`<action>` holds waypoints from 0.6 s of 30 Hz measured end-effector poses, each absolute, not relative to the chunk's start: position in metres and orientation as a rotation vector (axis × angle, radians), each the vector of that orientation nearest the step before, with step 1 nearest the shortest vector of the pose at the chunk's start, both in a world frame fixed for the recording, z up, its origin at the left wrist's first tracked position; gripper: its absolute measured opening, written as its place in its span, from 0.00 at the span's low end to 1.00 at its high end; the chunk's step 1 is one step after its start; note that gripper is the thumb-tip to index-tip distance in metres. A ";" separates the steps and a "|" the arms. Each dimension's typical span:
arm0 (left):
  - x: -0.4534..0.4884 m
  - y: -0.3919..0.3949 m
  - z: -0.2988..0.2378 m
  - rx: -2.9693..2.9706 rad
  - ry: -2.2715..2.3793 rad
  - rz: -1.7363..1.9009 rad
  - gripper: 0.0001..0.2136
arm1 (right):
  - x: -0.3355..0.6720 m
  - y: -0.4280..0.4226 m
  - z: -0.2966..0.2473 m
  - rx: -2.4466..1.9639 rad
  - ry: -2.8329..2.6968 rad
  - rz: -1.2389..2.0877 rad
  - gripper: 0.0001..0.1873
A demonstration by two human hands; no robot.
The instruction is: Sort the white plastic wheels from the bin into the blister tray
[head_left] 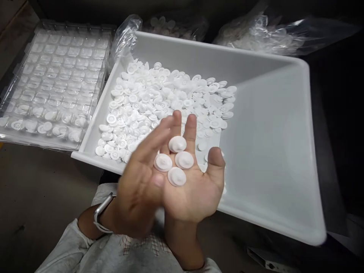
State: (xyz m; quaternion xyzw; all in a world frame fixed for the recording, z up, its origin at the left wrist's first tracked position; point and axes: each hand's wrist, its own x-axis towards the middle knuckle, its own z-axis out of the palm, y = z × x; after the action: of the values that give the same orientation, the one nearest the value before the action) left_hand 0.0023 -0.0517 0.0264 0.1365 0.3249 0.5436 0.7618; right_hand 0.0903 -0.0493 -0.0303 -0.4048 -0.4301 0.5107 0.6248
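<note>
Several small white plastic gears (184,160), with fine toothed rims and raised centres, lie apart from one another on the upturned palm of my right hand (193,193). Its fingers reach forward and its thumb points out to the right. Edge-on beside that palm is my left hand (139,182), slightly blurred, with fingers stretched out and the thumb close to the nearest gears. It covers part of the right hand. Below both hands stands a large light-grey plastic bin (273,151), its left half heaped with loose white gears (170,91).
To the left, a clear compartment tray (61,77) holds white pieces in its front rows. Clear plastic bags (256,36) with pale parts lie behind the bin. A dark metal piece (273,261) sits at lower right. My left wrist wears a watch (102,208).
</note>
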 end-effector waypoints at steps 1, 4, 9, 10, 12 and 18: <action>0.002 -0.052 0.019 0.481 0.718 1.360 0.22 | 0.089 -0.050 -0.029 -0.868 -0.935 1.220 0.33; -0.001 -0.050 -0.005 0.832 0.705 1.594 0.24 | 0.081 -0.052 -0.020 -0.683 -0.626 1.379 0.31; -0.003 -0.047 -0.023 0.725 0.693 1.380 0.24 | 0.073 -0.054 -0.011 -0.493 -0.332 1.545 0.32; -0.002 -0.049 -0.023 0.694 0.673 1.314 0.24 | 0.073 -0.054 -0.011 -0.472 -0.325 1.557 0.33; 0.000 -0.054 -0.023 0.670 0.637 1.231 0.24 | 0.073 -0.054 -0.012 -0.454 -0.327 1.570 0.34; -0.002 -0.065 -0.023 0.690 0.622 1.211 0.27 | 0.071 -0.053 -0.014 -0.373 -0.330 1.591 0.34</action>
State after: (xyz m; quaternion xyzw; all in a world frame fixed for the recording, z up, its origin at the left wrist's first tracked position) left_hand -0.0021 -0.0648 -0.0226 0.3124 0.2817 0.5483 0.7227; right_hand 0.0709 -0.0525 -0.0139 -0.1655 -0.1466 0.7065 0.6722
